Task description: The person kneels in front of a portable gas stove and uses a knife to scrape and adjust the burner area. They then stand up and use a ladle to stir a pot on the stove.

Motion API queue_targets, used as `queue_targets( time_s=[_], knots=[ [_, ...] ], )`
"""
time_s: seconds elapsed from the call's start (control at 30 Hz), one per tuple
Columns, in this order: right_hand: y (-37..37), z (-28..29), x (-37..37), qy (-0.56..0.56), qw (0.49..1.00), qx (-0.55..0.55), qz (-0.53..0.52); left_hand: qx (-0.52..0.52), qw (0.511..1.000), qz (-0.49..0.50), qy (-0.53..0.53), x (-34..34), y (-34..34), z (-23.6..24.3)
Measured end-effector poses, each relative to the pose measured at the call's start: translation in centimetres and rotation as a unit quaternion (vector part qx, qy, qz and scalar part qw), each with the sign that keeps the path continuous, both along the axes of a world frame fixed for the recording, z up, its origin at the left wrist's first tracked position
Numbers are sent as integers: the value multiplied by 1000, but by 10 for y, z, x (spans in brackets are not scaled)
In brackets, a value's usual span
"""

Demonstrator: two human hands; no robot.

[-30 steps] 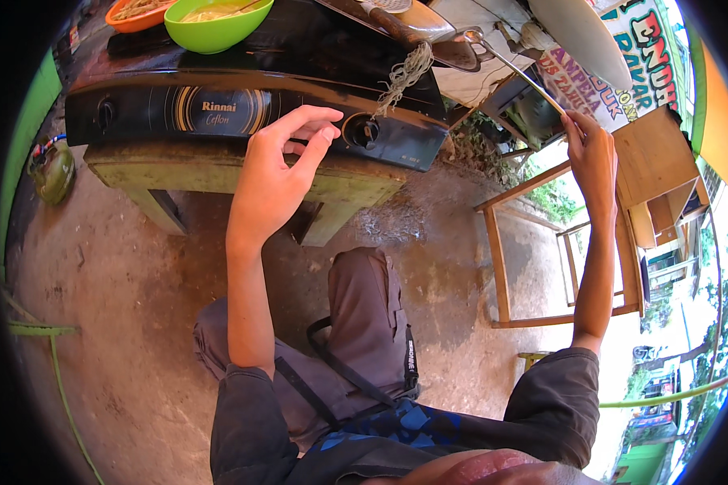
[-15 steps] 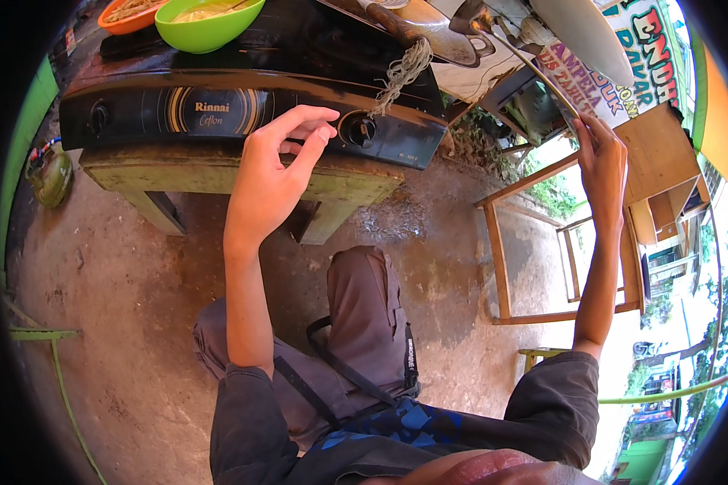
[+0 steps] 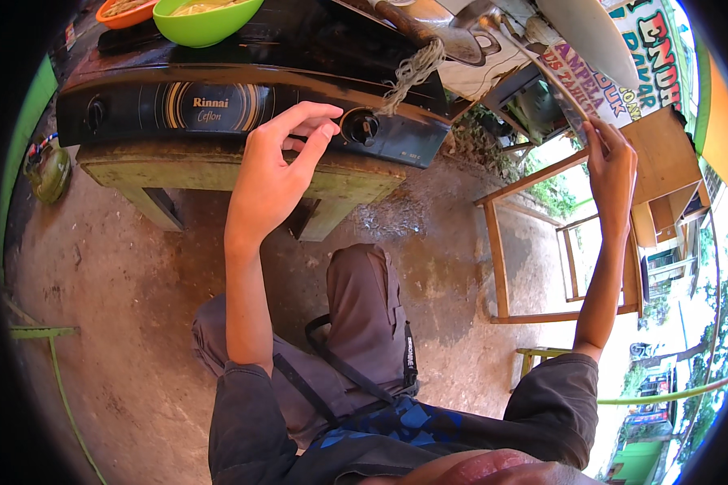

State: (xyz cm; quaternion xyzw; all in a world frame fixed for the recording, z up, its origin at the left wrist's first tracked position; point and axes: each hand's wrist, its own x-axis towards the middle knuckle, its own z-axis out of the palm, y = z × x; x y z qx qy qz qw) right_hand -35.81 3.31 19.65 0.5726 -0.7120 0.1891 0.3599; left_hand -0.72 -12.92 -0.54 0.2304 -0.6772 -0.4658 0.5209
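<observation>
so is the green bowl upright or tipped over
Upright: the green bowl sits rim up, with yellow contents showing inside.

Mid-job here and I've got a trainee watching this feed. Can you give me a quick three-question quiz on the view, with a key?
1. Multiple choice: what is the right hand holding? (a) a cloth (b) a long-handled utensil (c) a cup
2. True or false: the left hand is gripping a bowl.
3. Which sits farther left in the picture, the orange bowl or the green bowl?

Key: 1: b. 2: False; it is empty, near the stove's right-hand knob in the picture. 3: The orange bowl.
</observation>
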Motion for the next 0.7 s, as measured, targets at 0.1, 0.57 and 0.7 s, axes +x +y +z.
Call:
queue_targets(
  time_s=[0.1,0.57,0.7],
  knots=[
    [1,10,-2,-22,994,-96,44,0,1000,-1,-1,-1,0,0],
    [32,-6,-29,-105,994,-3,26,-5,1000,7,19,-1,3,-1],
    [81,-54,-39,-234,972,-25,3,-25,999,33,20,15,3,3]
  ],
)
